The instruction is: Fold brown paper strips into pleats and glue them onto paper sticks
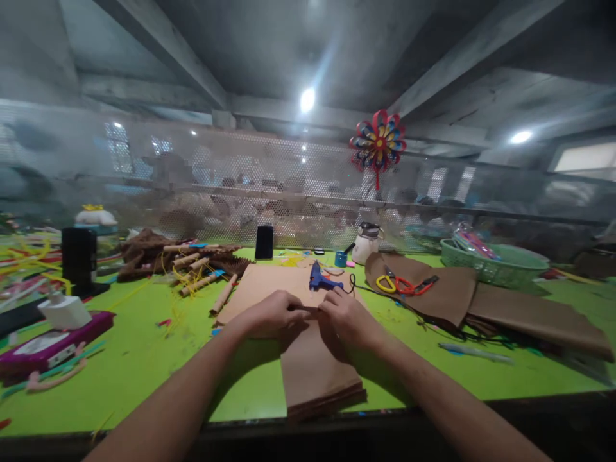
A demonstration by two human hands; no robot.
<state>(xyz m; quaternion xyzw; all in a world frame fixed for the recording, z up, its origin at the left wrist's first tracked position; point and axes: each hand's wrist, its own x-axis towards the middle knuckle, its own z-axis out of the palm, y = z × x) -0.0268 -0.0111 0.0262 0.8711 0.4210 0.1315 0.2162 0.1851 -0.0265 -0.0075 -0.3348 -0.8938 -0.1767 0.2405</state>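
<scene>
A stack of long brown paper strips [320,372] lies before me, its near end close to the table edge. At its far end, my left hand [276,312] and my right hand [349,314] pinch the edge of the top brown paper, one from each side. Fingers and thumbs are closed on it; the paper looks turned up or rolled there, though my fingers partly cover it. Beneath the far part of the stack is a tan board [260,289]. A blue glue gun [322,277] rests on that board, just beyond my right hand.
Scissors [404,284] with yellow and orange handles lie on brown sheets [443,298] at right, near a green basket [500,263]. Paper tubes [197,276] are piled at left. A phone [264,242] stands behind the board. A white charger [64,311] sits on a purple power strip [91,330].
</scene>
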